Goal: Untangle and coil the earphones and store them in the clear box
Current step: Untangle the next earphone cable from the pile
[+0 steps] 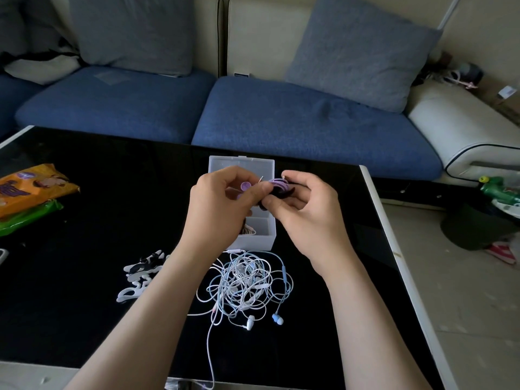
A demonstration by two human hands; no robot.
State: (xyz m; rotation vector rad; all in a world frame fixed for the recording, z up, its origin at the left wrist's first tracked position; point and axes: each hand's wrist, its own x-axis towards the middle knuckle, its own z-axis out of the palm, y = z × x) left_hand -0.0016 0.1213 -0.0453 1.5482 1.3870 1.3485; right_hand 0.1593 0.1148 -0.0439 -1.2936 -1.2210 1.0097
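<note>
- Two hands work over the clear box (260, 235): right hand (305, 212) grip clamped on the purple earphones (277, 182) coil.
- Left hand (222, 205) pinches its loose end; tuck it snugly before lowering.

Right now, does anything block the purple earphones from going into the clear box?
Nothing visible does. The left hand and right hand hold the purple earphones over the open clear box.

The left hand (222, 201) and right hand (306, 206) are bare, forearms (157, 311) unsleeved.
</note>
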